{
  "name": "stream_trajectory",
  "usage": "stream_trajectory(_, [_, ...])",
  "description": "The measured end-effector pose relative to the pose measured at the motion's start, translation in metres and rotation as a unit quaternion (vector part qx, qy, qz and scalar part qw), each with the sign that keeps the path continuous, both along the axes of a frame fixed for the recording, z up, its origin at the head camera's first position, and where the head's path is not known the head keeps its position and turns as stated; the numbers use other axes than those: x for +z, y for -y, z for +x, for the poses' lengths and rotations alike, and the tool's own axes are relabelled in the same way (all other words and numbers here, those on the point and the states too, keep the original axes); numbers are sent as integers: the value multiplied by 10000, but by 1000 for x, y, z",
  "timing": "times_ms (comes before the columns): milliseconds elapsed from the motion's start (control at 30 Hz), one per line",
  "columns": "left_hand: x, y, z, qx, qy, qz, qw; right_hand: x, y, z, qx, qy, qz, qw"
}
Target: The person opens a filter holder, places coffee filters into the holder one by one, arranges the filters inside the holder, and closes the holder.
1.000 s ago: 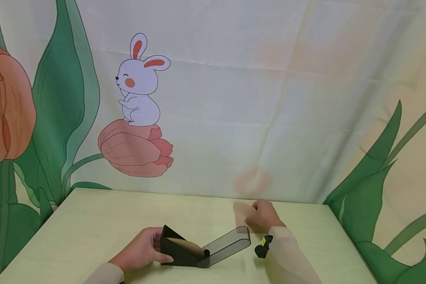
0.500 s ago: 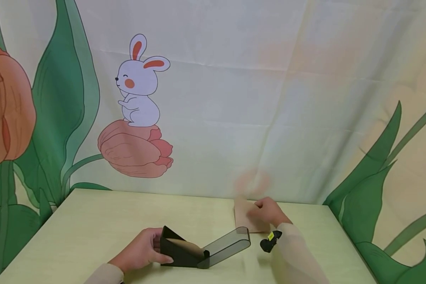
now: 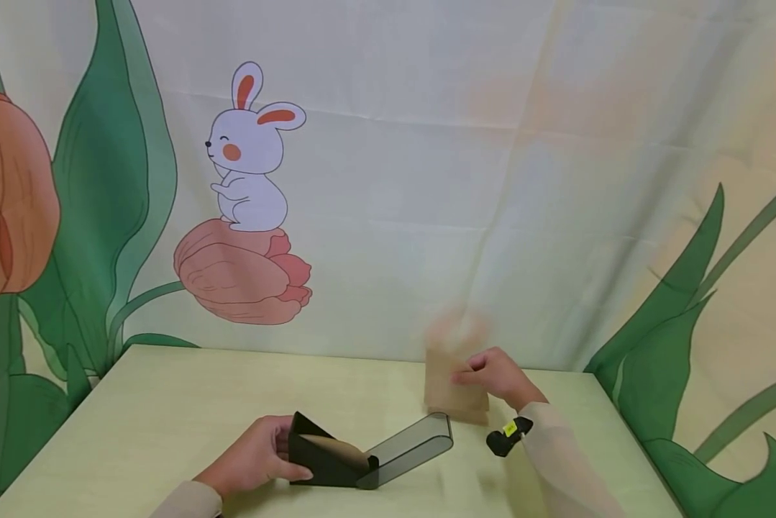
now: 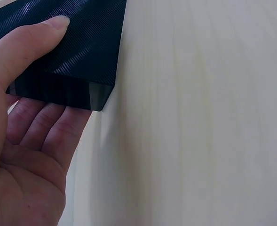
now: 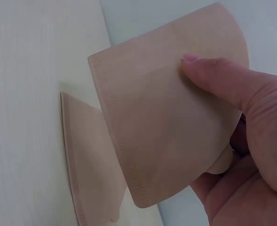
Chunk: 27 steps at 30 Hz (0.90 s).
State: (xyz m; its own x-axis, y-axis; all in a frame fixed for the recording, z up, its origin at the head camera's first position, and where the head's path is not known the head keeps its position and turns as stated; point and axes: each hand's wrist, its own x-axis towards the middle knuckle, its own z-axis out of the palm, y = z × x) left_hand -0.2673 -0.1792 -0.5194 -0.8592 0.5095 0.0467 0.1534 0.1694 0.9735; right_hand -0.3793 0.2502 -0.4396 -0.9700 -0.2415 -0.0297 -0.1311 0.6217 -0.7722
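My left hand [image 3: 258,453] grips a black coffee filter holder [image 3: 328,466] at its left end, thumb on the near side and fingers behind. The ribbed side of the holder shows under the thumb [image 4: 39,37] in the left wrist view. A brown paper filter [image 3: 332,447] lies inside the holder, whose smoky see-through lid [image 3: 410,452] is swung out to the right. My right hand [image 3: 500,378] pinches a brown paper coffee filter [image 5: 162,113] with a crimped edge, thumb on its face. Below it, more of the same brown filter paper [image 5: 91,160] lies on the table.
The pale wooden table [image 3: 232,381] ends at a hanging cloth backdrop [image 3: 388,216] printed with a rabbit and tulips. A small black device [image 3: 509,437] with a yellow label sits at the right wrist.
My right hand has raised a coffee filter off the paper on the table and shifted slightly right. The left hand and holder keep their place.
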Motion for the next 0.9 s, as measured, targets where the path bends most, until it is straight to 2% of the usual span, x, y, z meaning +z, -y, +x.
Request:
stream_trajectory(367, [-1, 0, -1, 71, 67, -100, 9999, 27, 17, 21, 444, -399, 23, 9982])
stream_trajectory(567, [-1, 0, -1, 24, 61, -61, 10000, 44, 29, 33, 833, -613, -59, 9946])
stream_trajectory(900, [2, 0, -1, -9, 43, -85, 10000, 61, 49, 52, 1326, -922, -259, 9865])
